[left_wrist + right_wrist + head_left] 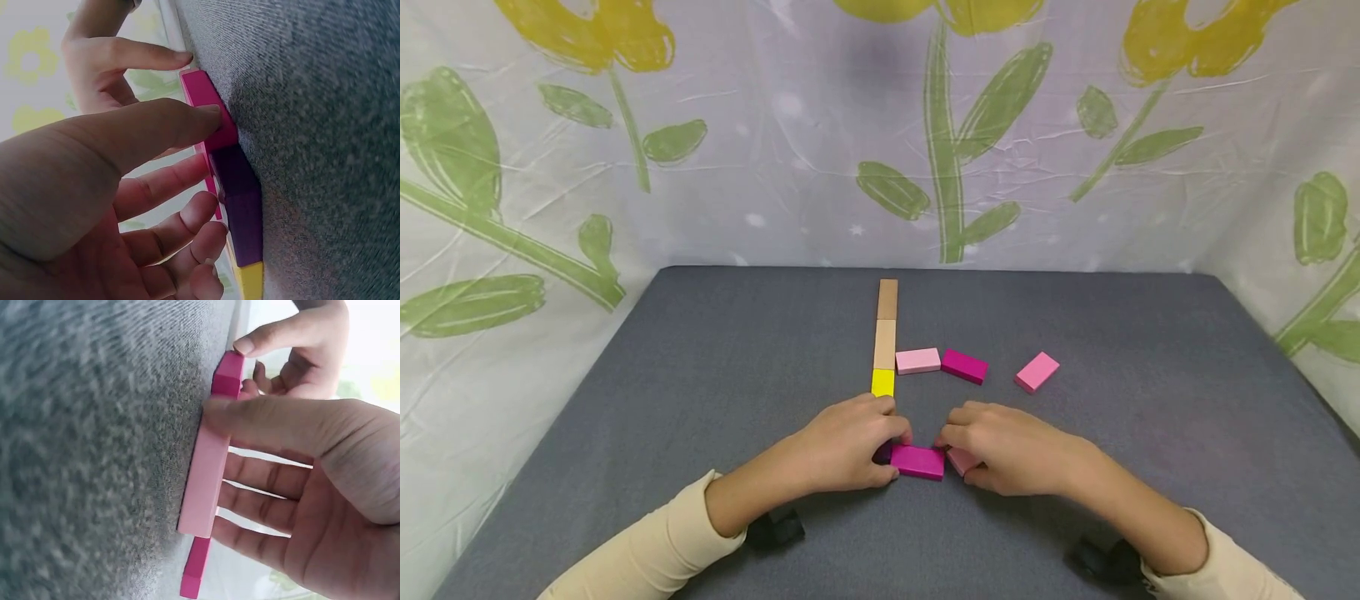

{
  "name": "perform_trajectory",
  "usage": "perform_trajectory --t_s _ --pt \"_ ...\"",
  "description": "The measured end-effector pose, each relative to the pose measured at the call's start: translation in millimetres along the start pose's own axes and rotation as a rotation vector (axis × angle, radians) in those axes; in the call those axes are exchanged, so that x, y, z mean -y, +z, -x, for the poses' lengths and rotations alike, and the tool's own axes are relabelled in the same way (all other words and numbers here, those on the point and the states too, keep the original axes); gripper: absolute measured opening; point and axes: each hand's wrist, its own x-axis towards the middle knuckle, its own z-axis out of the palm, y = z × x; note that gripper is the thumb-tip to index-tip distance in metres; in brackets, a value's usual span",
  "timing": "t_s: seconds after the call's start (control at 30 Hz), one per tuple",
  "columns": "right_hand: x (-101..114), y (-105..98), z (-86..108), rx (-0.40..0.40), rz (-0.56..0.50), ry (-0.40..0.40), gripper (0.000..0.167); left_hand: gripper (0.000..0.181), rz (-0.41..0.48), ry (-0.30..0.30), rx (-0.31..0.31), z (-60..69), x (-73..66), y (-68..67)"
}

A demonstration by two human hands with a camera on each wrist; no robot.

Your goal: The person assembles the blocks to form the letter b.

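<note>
My left hand (pixel 850 446) pinches a magenta block (pixel 917 462) between thumb and index finger; the block lies flat on the table. Touching its left end is a dark purple block (pixel 242 215), mostly covered by that hand in the head view. My right hand (pixel 1018 450) holds a pink block (pixel 205 478), its thumb on the near side and its fingers on the far side. In the head view this pink block lies slightly turned, close to the magenta block's right end. Beyond the left hand, a yellow block (pixel 883 382) continues the column from the purple one.
Past the yellow block, a light wooden block (pixel 885 343) and a darker wooden block (pixel 887 299) extend the column. A pale pink block (pixel 917 362) branches rightward, with another magenta block (pixel 965 367) at its end. Farther right lies a separate pink block (pixel 1037 372) on the grey table (pixel 737 358).
</note>
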Motion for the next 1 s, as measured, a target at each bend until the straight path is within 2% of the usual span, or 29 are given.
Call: perform_trajectory --t_s 0.07,0.2,0.27,0.33,0.4,0.57,1.0 --pt "1.2 -0.3 0.1 0.003 0.0 0.041 0.043 0.024 0.003 -0.005 0.004 0.0 -0.2 -0.1" --pt "3.4 -3.2 2.4 0.017 0.006 0.209 0.058 0.024 0.012 -0.013 0.005 0.3 -0.8 0.0" --pt "4.4 -4.8 3.8 0.02 0.001 0.291 0.061 0.024 0.012 -0.013 0.0 0.6 -1.0 0.4" --pt "5.1 -5.4 4.6 0.017 -0.017 0.339 0.058 0.024 0.006 -0.011 -0.006 0.6 -1.1 0.6" --pt "5.5 -5.0 4.6 0.007 -0.04 0.345 0.052 0.025 0.002 -0.012 -0.008 0.4 -1.0 0.7" --pt "6.1 -2.7 3.7 -0.012 -0.05 0.299 0.039 0.025 0.002 -0.011 -0.005 -0.4 -0.8 0.9" --pt "5.9 -3.6 2.9 0.005 -0.031 0.284 0.037 0.025 -0.004 -0.013 -0.004 -0.5 -1.1 1.3"
